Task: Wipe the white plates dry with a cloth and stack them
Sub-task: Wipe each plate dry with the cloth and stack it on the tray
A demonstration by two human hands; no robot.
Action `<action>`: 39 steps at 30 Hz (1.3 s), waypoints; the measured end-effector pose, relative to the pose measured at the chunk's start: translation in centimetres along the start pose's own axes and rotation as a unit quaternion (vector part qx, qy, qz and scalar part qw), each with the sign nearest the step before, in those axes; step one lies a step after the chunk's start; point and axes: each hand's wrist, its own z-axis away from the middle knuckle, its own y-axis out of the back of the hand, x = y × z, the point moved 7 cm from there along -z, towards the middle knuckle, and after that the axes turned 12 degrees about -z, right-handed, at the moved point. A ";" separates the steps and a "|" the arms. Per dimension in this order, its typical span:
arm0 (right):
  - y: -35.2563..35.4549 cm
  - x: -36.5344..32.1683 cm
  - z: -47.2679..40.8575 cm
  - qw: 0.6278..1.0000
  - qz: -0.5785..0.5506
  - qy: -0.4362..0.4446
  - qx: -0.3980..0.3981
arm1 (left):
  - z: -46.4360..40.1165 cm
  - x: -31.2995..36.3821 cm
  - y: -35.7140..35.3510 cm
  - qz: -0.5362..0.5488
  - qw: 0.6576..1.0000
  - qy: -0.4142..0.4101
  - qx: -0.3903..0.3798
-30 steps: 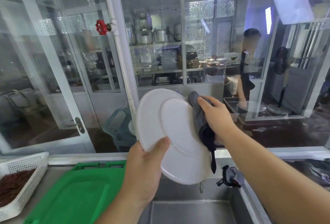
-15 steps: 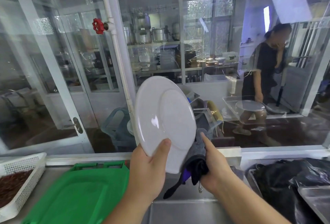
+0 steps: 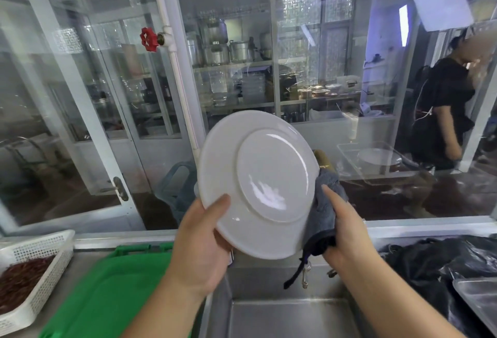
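I hold a white plate (image 3: pixel 258 176) upright above the sink, its underside with the foot ring facing me. My left hand (image 3: pixel 201 240) grips its lower left rim, thumb on the back. My right hand (image 3: pixel 347 230) holds a grey cloth (image 3: pixel 324 203) pressed against the plate's lower right rim; most of the cloth is behind the plate and a dark strap dangles below it. The plate's front face is hidden.
A steel sink basin (image 3: pixel 290 316) lies below the plate. A green plastic lid (image 3: pixel 113 292) and a white basket (image 3: pixel 51 246) of dark red chillies sit on the left. Black bags (image 3: pixel 441 265) and a steel tray (image 3: pixel 481 300) are at right. Behind the glass a person (image 3: pixel 443 111) stands.
The plate has turned to face me more fully. My right hand with the cloth slid from the plate's upper right edge down to its lower right rim. The person beyond the glass moved right.
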 end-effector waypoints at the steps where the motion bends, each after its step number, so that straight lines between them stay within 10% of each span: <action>1: 0.0 -0.8 -0.1 1.000 0.018 0.013 -0.002 | -0.5 0.7 0.6 0.005 1.000 0.015 0.007; 9: -2.1 -5.8 0.1 0.987 0.143 0.063 -0.046 | -2.3 1.3 2.4 -0.037 0.992 0.119 -0.031; 19: -3.8 -6.9 2.0 0.943 0.266 0.200 -0.028 | -1.7 0.8 0.3 -0.006 0.999 0.041 -0.007; 33: -10.6 0.2 10.2 0.660 0.578 0.419 -0.233 | -1.2 -0.7 -2.2 0.075 0.997 -0.018 0.004; 39: -11.2 -2.9 7.7 0.735 0.518 0.398 -0.180 | -0.9 0.7 -1.5 0.093 0.993 -0.026 0.069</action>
